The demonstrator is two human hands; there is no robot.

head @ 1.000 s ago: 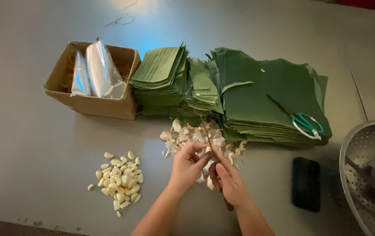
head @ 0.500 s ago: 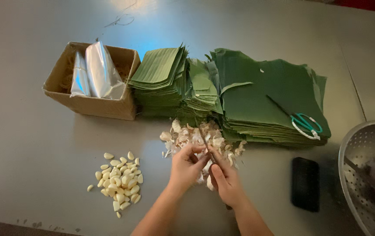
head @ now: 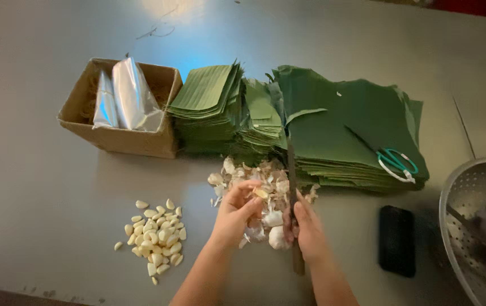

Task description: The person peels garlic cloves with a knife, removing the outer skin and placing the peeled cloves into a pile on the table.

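Left hand (head: 236,212) has its fingertips pinched shut around a small pale garlic clove (head: 260,193), right over the heap of papery white garlic skins (head: 254,175) in the middle of the grey tabletop (head: 39,187). Right hand (head: 309,229) is wrapped closed around the handle of a long thin dark-bladed knife (head: 291,170), blade pointing away toward the leaves. A fatter unpeeled bit of garlic (head: 277,238) sits on the tabletop between the two wrists.

Handling-wise, I'd guess that clove is light, firm and a bit slick once the skin's off, so the fingertip pinch across its sides looks about right; squeeze too hard and it'll probably pop out. The skins are flimsy and would blow around with any draft.

Around it: a pile of peeled cream-coloured cloves (head: 157,238) off to the left, well apart from the hands. Behind that, a brown cardboard box (head: 129,141) with shiny clear plastic bags (head: 132,102) in it. Stacks of cut green banana leaves (head: 345,124) with green-handled scissors (head: 397,163) on top. A flat black phone-like slab (head: 397,241) and a perforated metal colander (head: 475,192) on the right.
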